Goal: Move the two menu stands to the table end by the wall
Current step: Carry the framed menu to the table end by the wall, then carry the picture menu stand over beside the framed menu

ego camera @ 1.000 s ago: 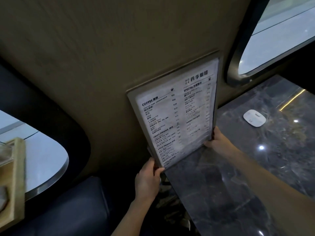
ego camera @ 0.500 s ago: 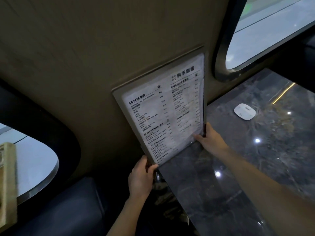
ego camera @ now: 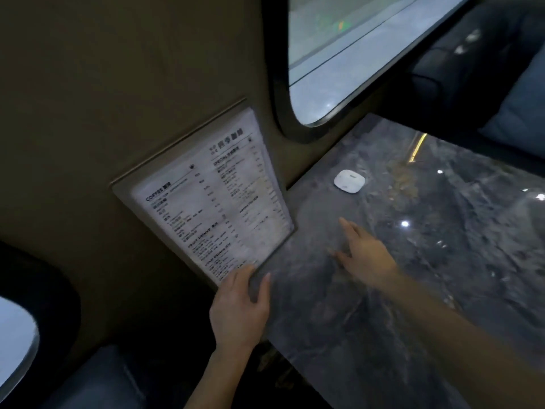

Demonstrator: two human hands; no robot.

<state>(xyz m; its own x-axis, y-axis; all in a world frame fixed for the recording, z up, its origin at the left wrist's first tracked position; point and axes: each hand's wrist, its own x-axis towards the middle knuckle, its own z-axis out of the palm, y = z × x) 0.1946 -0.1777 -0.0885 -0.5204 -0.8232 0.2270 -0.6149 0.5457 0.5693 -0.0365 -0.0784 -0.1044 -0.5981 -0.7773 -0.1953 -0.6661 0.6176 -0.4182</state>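
One menu stand is in view, a flat framed sheet standing on its lower edge at the wall end of the desk, its back leaning on or close against the wall; whether a second stand sits behind it cannot be told. Left hand lies at the stand's lower corner nearest the desk's front edge, its grip loosely curled, thumb on the desk side of the frame and fingers at the printed face, so it touches and steadies the stand rather than clamping it. Right hand hovers over the desk surface just beside the stand's other lower corner, apart from the frame, grip spread open and holding nothing. Handling, as a judgement: the stand looks stiff, thin and light, with a glossy cover that may be slippery; a panel this tall on a narrow foot would tip readily, and the polished stone desk offers little friction to the lower edge. Hold is best taken on the two side edges low on the frame, or at the two lower corners, not on the face. Relative to the stand, a small white puck lies well apart, farther along the desk below the window.
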